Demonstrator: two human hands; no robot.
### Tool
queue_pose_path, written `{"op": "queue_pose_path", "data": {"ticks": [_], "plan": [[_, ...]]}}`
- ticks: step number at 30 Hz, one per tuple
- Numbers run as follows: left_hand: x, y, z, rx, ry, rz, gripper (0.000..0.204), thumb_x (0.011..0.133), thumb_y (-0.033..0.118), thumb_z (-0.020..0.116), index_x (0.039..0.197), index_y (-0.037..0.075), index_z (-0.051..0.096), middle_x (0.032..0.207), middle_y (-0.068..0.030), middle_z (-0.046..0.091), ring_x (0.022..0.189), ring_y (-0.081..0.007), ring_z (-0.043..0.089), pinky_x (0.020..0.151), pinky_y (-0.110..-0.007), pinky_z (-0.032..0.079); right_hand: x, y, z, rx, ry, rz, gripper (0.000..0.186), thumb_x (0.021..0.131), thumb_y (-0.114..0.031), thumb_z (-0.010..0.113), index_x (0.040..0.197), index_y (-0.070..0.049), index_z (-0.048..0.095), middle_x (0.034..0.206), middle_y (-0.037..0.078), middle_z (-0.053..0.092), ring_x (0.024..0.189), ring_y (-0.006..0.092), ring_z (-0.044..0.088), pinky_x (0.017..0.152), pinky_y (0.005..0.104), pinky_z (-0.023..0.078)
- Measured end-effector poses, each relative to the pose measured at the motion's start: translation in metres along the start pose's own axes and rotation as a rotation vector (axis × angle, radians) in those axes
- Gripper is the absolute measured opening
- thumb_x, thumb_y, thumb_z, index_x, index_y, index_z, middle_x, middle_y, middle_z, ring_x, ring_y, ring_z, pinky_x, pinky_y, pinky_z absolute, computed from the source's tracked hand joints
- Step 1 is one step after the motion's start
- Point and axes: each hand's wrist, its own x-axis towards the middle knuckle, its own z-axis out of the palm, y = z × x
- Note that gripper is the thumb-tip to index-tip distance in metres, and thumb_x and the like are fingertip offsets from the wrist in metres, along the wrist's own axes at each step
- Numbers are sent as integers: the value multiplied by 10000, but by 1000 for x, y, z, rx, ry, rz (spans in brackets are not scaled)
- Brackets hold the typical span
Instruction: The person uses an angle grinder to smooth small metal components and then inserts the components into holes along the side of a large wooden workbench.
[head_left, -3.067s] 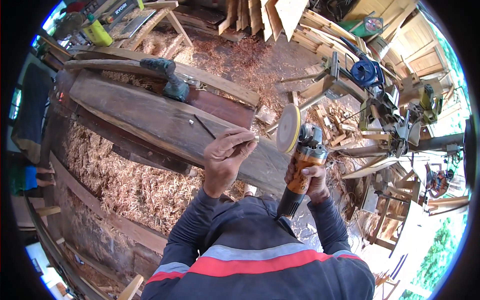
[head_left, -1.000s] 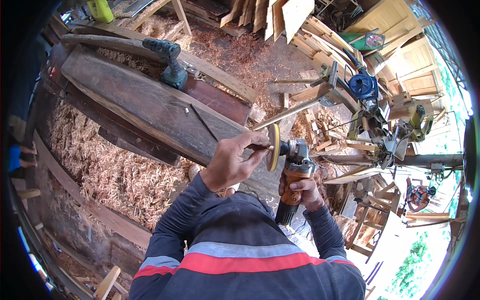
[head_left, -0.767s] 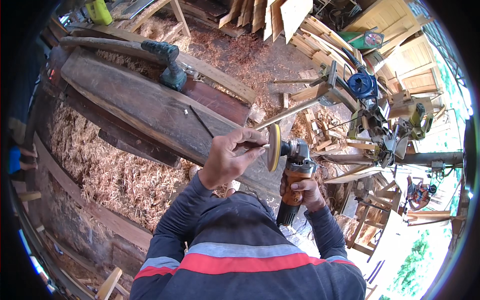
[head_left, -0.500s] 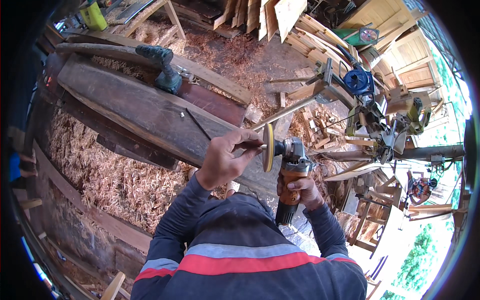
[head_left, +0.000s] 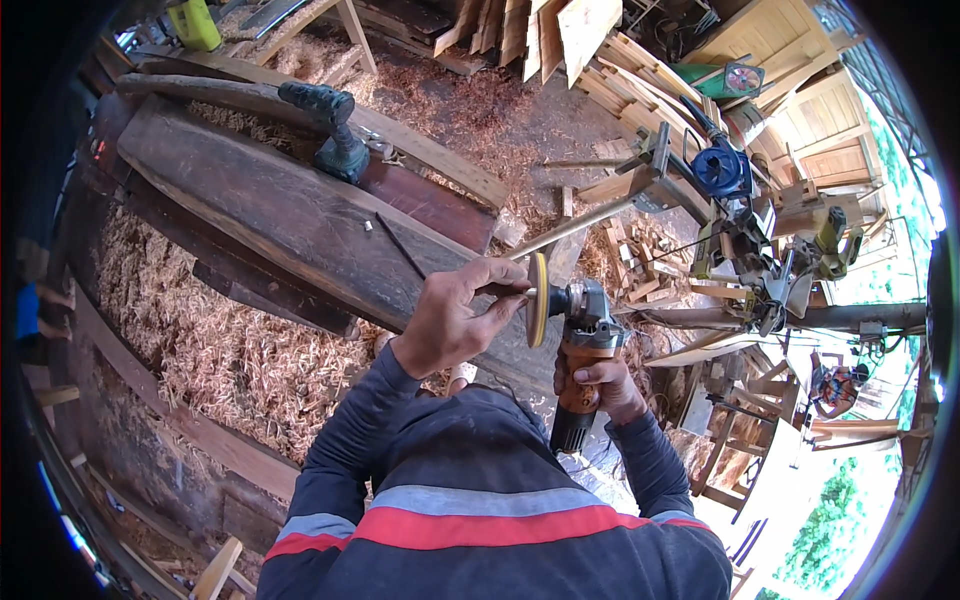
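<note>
My right hand (head_left: 610, 384) is wrapped round the body of an orange and black angle grinder (head_left: 583, 402), held upright in front of my chest. A round yellow-edged pad (head_left: 538, 300) sits on the grinder's head, its face turned to the left. Against that face my left hand (head_left: 452, 312) pinches a small pale rod-like piece, mostly hidden by the fingers. Just beyond the left hand, a thin dark rod (head_left: 400, 245) and a small white bit (head_left: 368, 226) lie on a long dark wooden plank (head_left: 250, 190).
A green cordless drill (head_left: 340, 140) stands at the plank's far side. Wood shavings (head_left: 250, 345) heap up on the left. A blue power tool (head_left: 718, 170) and other tools crowd the stand at right. Another person (head_left: 835, 388) is at far right; a hand (head_left: 55, 325) shows at the left rim.
The view has shifted slightly, moving the surroundings a little. Both hands keep the same grip, the left still at the grinder's pad.
</note>
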Motion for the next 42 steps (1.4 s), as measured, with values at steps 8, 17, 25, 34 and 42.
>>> {"op": "queue_pose_path", "data": {"ticks": [8, 17, 25, 34, 42], "plan": [[-24, -59, -41, 119, 71, -229, 252, 864, 23, 749, 1091, -44, 662, 1004, -115, 743, 925, -159, 720, 819, -297, 583, -5, 9, -5, 22, 168, 16, 526, 632, -99, 719, 1128, 11, 582, 878, 133, 643, 746, 285, 667, 707, 411, 584], [-58, -217, -133, 483, 314, -412, 322, 832, 5, 718, 1143, -39, 645, 978, -133, 752, 890, -200, 729, 813, -312, 572, -10, 12, -12, 84, 164, -4, 523, 649, -121, 705, 1135, 7, 560, 852, 140, 637, 741, 282, 667, 687, 407, 590], [-39, -248, -181, 360, 151, -468, 293, 826, 27, 720, 1111, -27, 678, 962, -167, 752, 858, -216, 739, 775, -331, 580, -15, 12, -4, 72, 211, -46, 524, 643, -133, 709, 1121, 29, 564, 852, 127, 637, 735, 269, 671, 704, 406, 599], [14, -249, -191, 874, -18, -440, 256, 822, 184, 768, 1013, 18, 732, 961, -183, 727, 848, -324, 702, 773, -404, 545, -19, 12, 3, 108, 252, -72, 512, 650, -158, 706, 1111, 15, 564, 850, 120, 632, 739, 268, 668, 699, 395, 592], [2, -256, -184, 839, 86, -287, 125, 794, 71, 751, 815, -17, 666, 841, -175, 697, 812, -357, 675, 759, -424, 531, -15, 21, -3, 160, 230, -73, 514, 647, -155, 706, 1111, 4, 552, 840, 119, 627, 727, 266, 661, 688, 403, 588]]}}
